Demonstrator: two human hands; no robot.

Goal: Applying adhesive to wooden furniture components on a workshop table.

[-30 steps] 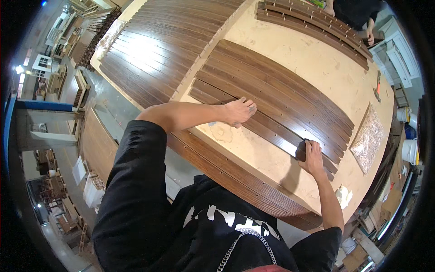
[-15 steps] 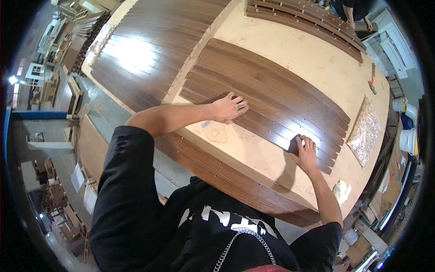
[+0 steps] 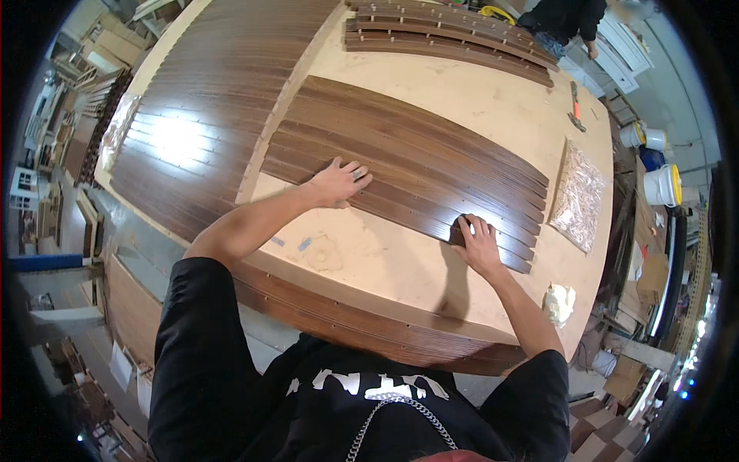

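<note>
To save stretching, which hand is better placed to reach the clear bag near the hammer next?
Probably your right hand: it rests on the brown slats, nearer the bag; your left hand is farther left.

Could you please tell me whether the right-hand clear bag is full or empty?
The bag is not empty: many small pale pieces show inside it. Whether it is completely full, I cannot tell.

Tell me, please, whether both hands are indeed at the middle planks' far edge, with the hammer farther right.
No: the head view shows the left hand and right hand at the near edge of the middle planks; the hammer is farther right.
</note>
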